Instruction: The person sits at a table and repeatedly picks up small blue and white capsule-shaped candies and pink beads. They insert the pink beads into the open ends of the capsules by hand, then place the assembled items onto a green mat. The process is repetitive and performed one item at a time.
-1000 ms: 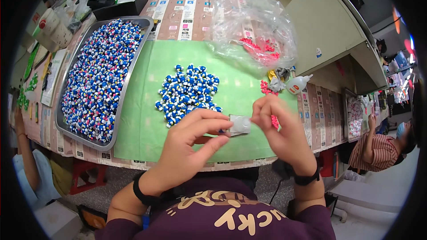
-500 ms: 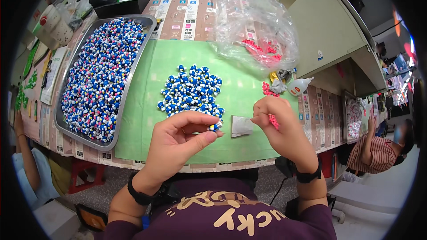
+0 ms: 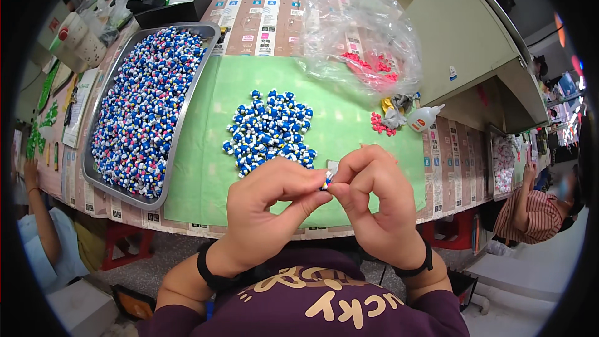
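Between the fingertips of my left hand sits a small blue-and-white figure piece with a touch of yellow. My right hand meets it from the other side, thumb and forefinger pinched against the piece. Whether the right fingers hold a tiny part of their own is hidden. Just beyond my hands, a pile of similar blue-and-white pieces lies on a green sheet. The corner of a small pale pad peeks out behind the fingers. Small pink pieces lie in a heap beyond my right hand.
A metal tray full of blue-and-white pieces stands at left. At the right are a white squeeze bottle, a clear plastic bag with pink pieces, and a beige cabinet. A co-worker sits at each side.
My right hand has moved left from beside the pad to the figure piece. My left hand has shifted slightly right with the piece. Together they now cover most of the pad.
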{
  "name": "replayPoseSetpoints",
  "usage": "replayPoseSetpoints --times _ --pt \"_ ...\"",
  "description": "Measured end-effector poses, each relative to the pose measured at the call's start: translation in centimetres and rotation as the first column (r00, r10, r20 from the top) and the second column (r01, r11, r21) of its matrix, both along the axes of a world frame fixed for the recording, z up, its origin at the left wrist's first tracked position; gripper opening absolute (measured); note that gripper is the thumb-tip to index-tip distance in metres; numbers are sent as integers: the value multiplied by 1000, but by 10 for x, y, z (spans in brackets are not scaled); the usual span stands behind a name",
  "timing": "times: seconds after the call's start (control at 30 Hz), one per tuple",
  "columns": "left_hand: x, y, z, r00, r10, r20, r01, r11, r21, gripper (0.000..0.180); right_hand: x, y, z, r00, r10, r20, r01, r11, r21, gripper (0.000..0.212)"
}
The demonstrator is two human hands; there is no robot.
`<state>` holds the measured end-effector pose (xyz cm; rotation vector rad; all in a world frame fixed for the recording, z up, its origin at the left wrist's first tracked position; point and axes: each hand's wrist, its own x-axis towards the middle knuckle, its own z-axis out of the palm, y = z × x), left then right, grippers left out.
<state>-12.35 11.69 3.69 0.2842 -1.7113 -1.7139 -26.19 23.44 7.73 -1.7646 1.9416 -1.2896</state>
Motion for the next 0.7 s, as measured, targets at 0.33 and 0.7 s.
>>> replayPoseSetpoints --times 0.33,0.7 --pt "43 -40 -5 969 240 -56 -247 943 -222 20 -47 19 -6 969 -82 232 79 997 22 24" --pt "76 -84 -12 682 706 191 -494 637 -592 18 -106 69 -60 924 -367 -105 381 871 311 12"
